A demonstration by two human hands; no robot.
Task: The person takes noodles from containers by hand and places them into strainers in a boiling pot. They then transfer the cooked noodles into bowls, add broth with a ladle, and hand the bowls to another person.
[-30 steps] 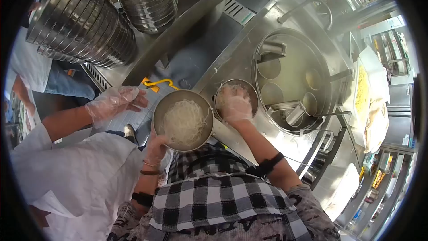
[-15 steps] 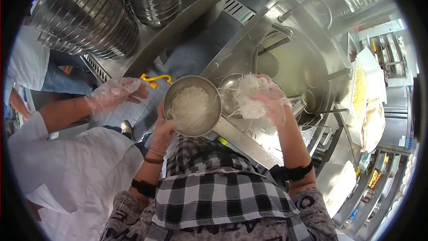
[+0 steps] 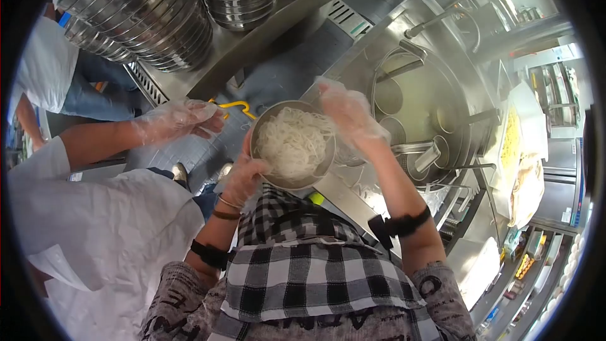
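My left hand (image 3: 247, 175), in a clear plastic glove, grips a round metal bowl (image 3: 303, 183) by its left side, thumb at the rim. White noodles (image 3: 291, 142) fill much of the bowl in a loose heap. At the bowl's right rim is my gloved right hand (image 3: 351, 115), its fingers extended up and away with no noodles in them. Behind that hand, a second metal bowl (image 3: 346, 155) on the steel counter is mostly hidden.
A co-worker's gloved hand (image 3: 189, 120) reaches in from the left. Stacked metal bowls (image 3: 142, 12) stand at the upper left. A large pot of cloudy liquid (image 3: 420, 98) with strainer baskets is on the right. A tray of yellow noodles (image 3: 510, 136) lies beyond it.
My right hand has released its clump of noodles and moved up and left to the held bowl. The heap in that bowl has grown, and the bowl has shifted slightly right.
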